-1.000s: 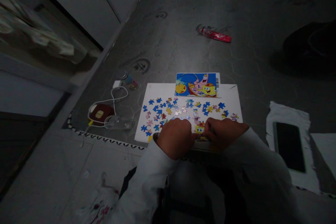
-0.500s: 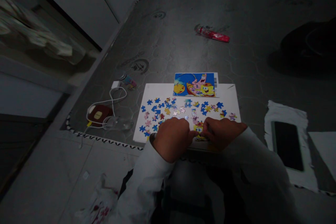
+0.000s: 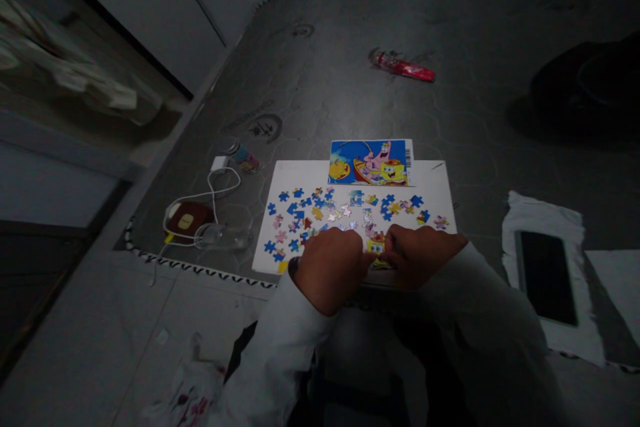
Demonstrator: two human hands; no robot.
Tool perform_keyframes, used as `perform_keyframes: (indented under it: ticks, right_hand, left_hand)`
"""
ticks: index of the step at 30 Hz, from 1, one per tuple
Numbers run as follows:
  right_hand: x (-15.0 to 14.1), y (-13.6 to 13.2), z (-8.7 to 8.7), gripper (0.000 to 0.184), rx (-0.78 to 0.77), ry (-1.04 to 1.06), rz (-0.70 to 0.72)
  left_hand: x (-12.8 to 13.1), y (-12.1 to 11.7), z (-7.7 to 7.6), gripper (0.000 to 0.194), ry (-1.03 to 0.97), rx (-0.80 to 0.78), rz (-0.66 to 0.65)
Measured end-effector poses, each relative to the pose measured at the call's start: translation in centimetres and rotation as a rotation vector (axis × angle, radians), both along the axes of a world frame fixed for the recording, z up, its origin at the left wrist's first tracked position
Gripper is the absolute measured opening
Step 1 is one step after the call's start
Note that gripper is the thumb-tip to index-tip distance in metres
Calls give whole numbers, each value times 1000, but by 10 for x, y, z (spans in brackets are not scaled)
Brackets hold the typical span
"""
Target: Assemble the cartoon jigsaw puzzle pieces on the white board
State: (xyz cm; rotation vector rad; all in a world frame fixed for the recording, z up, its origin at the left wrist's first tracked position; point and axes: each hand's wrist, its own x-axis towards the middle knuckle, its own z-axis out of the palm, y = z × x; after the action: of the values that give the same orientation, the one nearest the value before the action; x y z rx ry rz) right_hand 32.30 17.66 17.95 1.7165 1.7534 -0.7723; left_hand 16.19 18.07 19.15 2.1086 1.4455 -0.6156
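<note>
Both my hands rest at the near side of a white board (image 3: 430, 180). Between them lies a joined cluster of jigsaw puzzle pieces (image 3: 376, 245) with a yellow cartoon face. My left hand (image 3: 331, 265) is closed, its thumb and finger at the cluster's left edge. My right hand (image 3: 417, 255) is closed too, its fingertips pressing the right edge. Loose puzzle pieces (image 3: 299, 213) in blue, pink and yellow spread to the left, partly hidden by my left hand. More blue and yellow pieces (image 3: 390, 207) lie above my right hand. A picture card (image 3: 370, 163) lies at the board's far edge.
On the left are a clear plastic bottle (image 3: 226, 237), a brown box (image 3: 189, 219) wrapped with a white cable, a charger plug (image 3: 220, 163) and a small tube-shaped container (image 3: 245, 157). A red item (image 3: 403, 68) lies farther back. At right, a phone (image 3: 547, 277) rests on white cloth.
The view has shifted slightly. My hands stay at the puzzle cluster, with only a small movement of the fingers, and slightly more of the cartoon face shows between them.
</note>
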Motion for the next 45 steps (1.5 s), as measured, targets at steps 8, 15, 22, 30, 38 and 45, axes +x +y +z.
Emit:
perform_keyframes:
  ticks: [8,15,22,30,38,45]
  right_hand:
    - [1,0,-2,29,15,0,-9]
    - [-1,0,-1,33,10,-9,-7]
    - [0,-1,-3,32,18,10,-7]
    - [1,0,-3,30,18,3,5]
    - [1,0,-4,32,8,4,4]
    - [1,-1,-2,30,11,10,0]
  left_hand:
    - [0,-1,-4,41,-8,-6,-26]
    - [3,3,1,37,20,-40,-26]
    - [-1,0,-1,38,23,-24,-36]
    - [1,0,-4,43,8,-39,-46]
    - [3,1,-5,42,7,-51,-50]
    - [-3,3,-2,41,5,-60,-61]
